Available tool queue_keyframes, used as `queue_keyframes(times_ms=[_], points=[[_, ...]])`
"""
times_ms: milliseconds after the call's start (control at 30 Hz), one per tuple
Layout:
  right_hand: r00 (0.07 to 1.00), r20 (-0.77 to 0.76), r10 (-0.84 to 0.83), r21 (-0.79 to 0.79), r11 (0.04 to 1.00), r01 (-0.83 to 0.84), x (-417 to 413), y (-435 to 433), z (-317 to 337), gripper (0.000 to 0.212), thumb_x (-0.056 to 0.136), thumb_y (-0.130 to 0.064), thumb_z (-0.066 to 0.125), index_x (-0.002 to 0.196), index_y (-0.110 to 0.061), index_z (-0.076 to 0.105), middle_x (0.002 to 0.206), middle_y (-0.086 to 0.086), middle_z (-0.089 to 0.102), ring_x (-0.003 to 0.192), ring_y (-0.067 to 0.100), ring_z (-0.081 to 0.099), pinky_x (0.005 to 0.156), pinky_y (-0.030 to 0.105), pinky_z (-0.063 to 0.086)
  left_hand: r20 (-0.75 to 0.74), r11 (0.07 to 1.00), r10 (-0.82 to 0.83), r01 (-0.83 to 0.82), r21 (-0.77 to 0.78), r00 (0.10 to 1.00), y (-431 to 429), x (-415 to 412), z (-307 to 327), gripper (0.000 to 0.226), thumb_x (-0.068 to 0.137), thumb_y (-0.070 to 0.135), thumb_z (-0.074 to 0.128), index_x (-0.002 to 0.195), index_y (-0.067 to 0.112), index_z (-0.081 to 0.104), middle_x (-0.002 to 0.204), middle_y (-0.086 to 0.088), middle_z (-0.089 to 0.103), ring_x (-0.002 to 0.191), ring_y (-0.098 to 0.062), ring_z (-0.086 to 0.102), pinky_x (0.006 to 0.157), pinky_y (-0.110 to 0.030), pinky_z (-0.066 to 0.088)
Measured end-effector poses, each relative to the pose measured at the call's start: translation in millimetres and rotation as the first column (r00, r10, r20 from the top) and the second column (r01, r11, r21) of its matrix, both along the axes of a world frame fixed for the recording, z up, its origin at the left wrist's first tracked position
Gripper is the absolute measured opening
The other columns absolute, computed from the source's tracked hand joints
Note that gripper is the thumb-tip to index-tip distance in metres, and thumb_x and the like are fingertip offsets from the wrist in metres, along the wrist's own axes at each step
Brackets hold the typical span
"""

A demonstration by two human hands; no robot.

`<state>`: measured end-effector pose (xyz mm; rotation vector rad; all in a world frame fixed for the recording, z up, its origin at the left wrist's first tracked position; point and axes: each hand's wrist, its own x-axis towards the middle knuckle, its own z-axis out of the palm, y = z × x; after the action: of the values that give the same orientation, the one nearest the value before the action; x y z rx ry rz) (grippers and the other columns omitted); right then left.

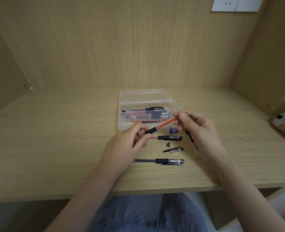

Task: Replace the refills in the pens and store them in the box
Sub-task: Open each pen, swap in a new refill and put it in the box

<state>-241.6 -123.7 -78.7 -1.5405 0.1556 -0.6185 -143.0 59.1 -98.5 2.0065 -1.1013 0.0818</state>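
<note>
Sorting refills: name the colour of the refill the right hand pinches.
Red refill, seen in head view.

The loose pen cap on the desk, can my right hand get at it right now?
Likely yes for the path: the pen cap lies uncovered near the right hand, nothing between them. But that hand is pinching the red refill, so it would need freeing first.

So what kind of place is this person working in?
Probably a home or dorm study desk: a wooden desk in a panelled alcove, a wall socket above, a clear box of pens.
</note>
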Motion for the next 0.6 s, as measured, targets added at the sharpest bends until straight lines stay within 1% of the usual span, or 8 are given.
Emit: queue_keyframes(times_ms=[67, 133, 200, 267, 333, 367, 467, 600], points=[[0.985, -0.153, 0.078, -0.148, 0.984, -0.101, -3, 8, -2, 0.017, 0.088, -0.021, 0.060, 0.098, -0.014, 0.072, 0.092, -0.002, 0.073, 0.083, 0.010, 0.064, 0.077, 0.019, 0.049, -0.005, 1.000, 0.004, -0.004, -0.013, 1.000, 0, 0, 0, 0.006, 0.089, 0.037, 0.052, 0.095, 0.037, 0.051, 0.071, 0.019, 0.062, 0.063, 0.005, 0.057, 0.066, -0.030, 0.051], [0.970, -0.234, 0.074, -0.268, 0.953, -0.138, -4, 8, -4, 0.019, 0.086, -0.025, 0.063, 0.101, -0.018, 0.073, 0.099, -0.005, 0.073, 0.093, 0.006, 0.065, 0.080, 0.019, 0.048, -0.007, 1.000, 0.009, -0.009, -0.023, 1.000, 1, 0, 0, 0.006, 0.089, 0.036, 0.053, 0.095, 0.038, 0.051, 0.071, 0.019, 0.063, 0.062, 0.006, 0.056, 0.066, -0.032, 0.052], [0.970, -0.244, -0.004, -0.394, 0.914, -0.095, -4, 1, -4, 0.014, 0.086, -0.021, 0.065, 0.097, -0.025, 0.073, 0.095, -0.011, 0.072, 0.089, 0.000, 0.063, 0.079, 0.014, 0.044, -0.007, 1.000, 0.010, -0.011, -0.027, 1.000, 1, 1, 0, 0.007, 0.089, 0.036, 0.053, 0.095, 0.038, 0.051, 0.071, 0.019, 0.062, 0.063, 0.005, 0.057, 0.067, -0.034, 0.052], [0.966, -0.254, -0.056, -0.556, 0.825, -0.099, -5, -8, -4, 0.019, 0.084, -0.012, 0.067, 0.088, -0.030, 0.072, 0.088, -0.013, 0.069, 0.082, -0.003, 0.057, 0.074, 0.010, 0.039, -0.006, 1.000, 0.004, -0.004, -0.029, 1.000, 1, 0, 0, 0.008, 0.088, 0.037, 0.053, 0.096, 0.035, 0.053, 0.071, 0.019, 0.062, 0.065, 0.004, 0.057, 0.067, -0.034, 0.052], [0.959, -0.278, -0.051, -0.665, 0.731, -0.154, -4, -14, -6, 0.025, 0.081, -0.008, 0.070, 0.086, -0.033, 0.071, 0.087, -0.014, 0.064, 0.085, -0.001, 0.050, 0.075, 0.009, 0.033, -0.003, 1.000, 0.002, -0.002, -0.022, 1.000, 0, 0, 0, 0.009, 0.088, 0.038, 0.053, 0.096, 0.035, 0.053, 0.072, 0.019, 0.063, 0.066, 0.004, 0.058, 0.068, -0.034, 0.052], [0.956, -0.290, -0.053, -0.703, 0.690, -0.175, -3, -15, -6, 0.027, 0.079, -0.010, 0.071, 0.086, -0.036, 0.071, 0.088, -0.014, 0.061, 0.089, 0.001, 0.047, 0.078, 0.009, 0.032, -0.002, 1.000, 0.000, 0.000, -0.020, 1.000, 0, 0, 0, 0.010, 0.088, 0.039, 0.053, 0.097, 0.034, 0.054, 0.072, 0.020, 0.063, 0.067, 0.005, 0.058, 0.068, -0.034, 0.052], [0.949, -0.308, -0.071, -0.778, 0.593, -0.208, 3, -17, -8, 0.031, 0.075, -0.017, 0.075, 0.085, -0.045, 0.068, 0.085, -0.017, 0.055, 0.091, 0.002, 0.042, 0.083, 0.018, 0.034, -0.002, 1.000, -0.005, 0.005, -0.022, 1.000, 1, 0, 0, 0.011, 0.087, 0.039, 0.054, 0.097, 0.034, 0.055, 0.072, 0.019, 0.063, 0.067, 0.005, 0.058, 0.068, -0.032, 0.052], [0.948, -0.304, -0.091, -0.829, 0.515, -0.217, 8, -14, -9, 0.020, 0.072, -0.022, 0.078, 0.086, -0.036, 0.074, 0.083, -0.017, 0.049, 0.088, 0.001, 0.038, 0.080, 0.020, 0.034, 0.011, 1.000, -0.001, 0.001, -0.021, 1.000, 1, 0, 0, 0.012, 0.087, 0.040, 0.054, 0.096, 0.033, 0.056, 0.072, 0.019, 0.063, 0.069, 0.003, 0.059, 0.068, -0.031, 0.051]])
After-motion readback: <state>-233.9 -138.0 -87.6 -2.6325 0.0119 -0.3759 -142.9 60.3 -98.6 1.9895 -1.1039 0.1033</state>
